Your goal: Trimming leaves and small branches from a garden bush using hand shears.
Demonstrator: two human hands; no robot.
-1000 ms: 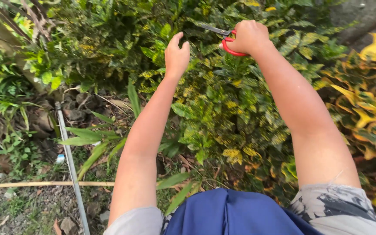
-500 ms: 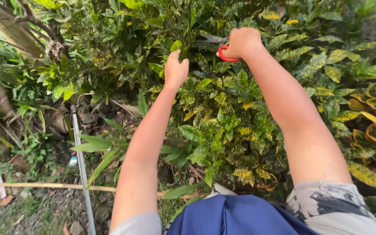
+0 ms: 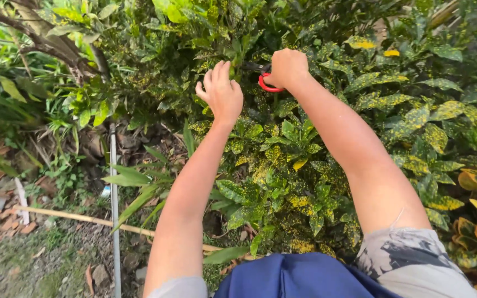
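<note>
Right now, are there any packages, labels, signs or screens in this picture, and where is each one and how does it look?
None can be made out: no package, label, sign or screen.
The view holds the spotted green and yellow shrub, the right hand on red-handled scissors, and the left hand open at the leaves.
A small pale scrap by the thin grey pole is too small to tell.

View: a single head-worn camera, no second view to overlap with.
Position: above the person's own shoulders and chest, behind both outstretched arms.
Direction: tilted steeply down and forward, onto a yellow-speckled croton shrub.
Nearness: close; the blue garment fills the bottom edge, the left hand and right hand sit high in the frame.
Left margin: ground with a thin metal rod and a bamboo stick.
</note>
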